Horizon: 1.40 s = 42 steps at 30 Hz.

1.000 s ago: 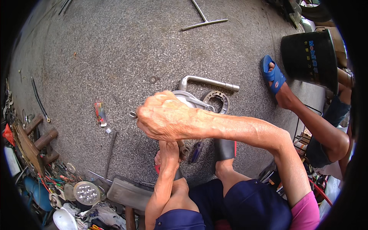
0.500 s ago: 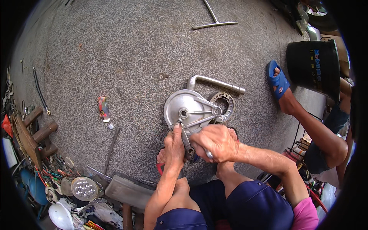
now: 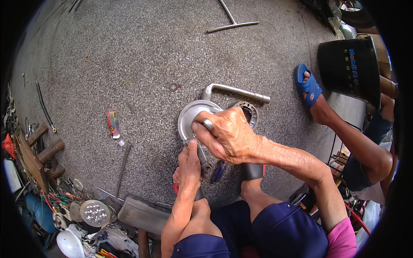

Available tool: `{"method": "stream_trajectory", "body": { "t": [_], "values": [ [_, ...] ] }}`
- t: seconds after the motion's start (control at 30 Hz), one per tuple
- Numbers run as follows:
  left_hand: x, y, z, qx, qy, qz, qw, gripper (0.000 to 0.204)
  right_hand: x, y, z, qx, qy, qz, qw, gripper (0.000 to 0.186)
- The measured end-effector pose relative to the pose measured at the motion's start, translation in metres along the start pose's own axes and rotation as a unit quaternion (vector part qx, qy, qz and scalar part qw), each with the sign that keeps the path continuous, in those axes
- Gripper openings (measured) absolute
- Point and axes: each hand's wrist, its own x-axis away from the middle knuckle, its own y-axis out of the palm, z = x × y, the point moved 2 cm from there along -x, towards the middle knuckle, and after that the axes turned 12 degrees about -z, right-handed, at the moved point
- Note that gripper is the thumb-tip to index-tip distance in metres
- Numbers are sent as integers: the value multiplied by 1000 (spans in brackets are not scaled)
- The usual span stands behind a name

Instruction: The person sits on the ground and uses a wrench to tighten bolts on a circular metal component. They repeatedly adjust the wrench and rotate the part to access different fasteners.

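A round silver brake plate (image 3: 187, 121) rests on the ground in front of me, largely covered by my right hand. My left hand (image 3: 188, 162) is closed at its lower edge, thumb on top, pinching a dark metal lever (image 3: 205, 167) that slants down to a ringed end. Over the plate, my right hand (image 3: 232, 134) makes a fist around a metal tool (image 3: 208, 124). Only the tool's rounded silver end shows beside the thumb; its working end is hidden. A ring-shaped metal part (image 3: 254, 115) lies just right of the plate, partly behind my right hand.
An L-shaped socket wrench (image 3: 241, 92) lies beyond the plate, and a T-handle bar (image 3: 233, 26) farther off. A washer (image 3: 174, 87), a small box (image 3: 112, 124) and a thin rod (image 3: 123, 170) lie leftward. Another person's sandalled foot (image 3: 308, 88) and a black bucket (image 3: 350, 71) are right.
My right hand has swung up and left from beside the lever to over the plate, still gripping the metal tool. My left hand keeps its hold. The view has shifted slightly.
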Motion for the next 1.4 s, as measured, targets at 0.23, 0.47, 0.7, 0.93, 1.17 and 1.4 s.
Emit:
{"method": "stream_trajectory", "body": {
  "t": [0.23, 0.47, 0.7, 0.93, 1.17, 1.4],
  "values": [
    [-2, -6, -9, -13, 10, -9, 1000, 52, -34, 11, -4, 55, -7, -67, 996, 22],
    [0, 3, 4, -30, -51, 10, 998, 49, -87, 29, 3, 135, -3, -169, 976, 22],
    [0, -6, -40, -73, 129, -33, 988, 37, -19, 41, -36, 107, -29, -140, 984, 30],
    [6, 7, 11, -28, -63, 16, 997, 54, 119, 76, 44, 119, -172, -53, 977, 47],
    [-2, 3, 0, -17, -3, 3, 1000, 53, 95, 27, 8, 17, -97, 6, 995, 34],
    [-1, 0, -7, -93, 5, 57, 994, 54, 11, -44, -15, 231, -64, 87, 967, 23]
  ]
}}
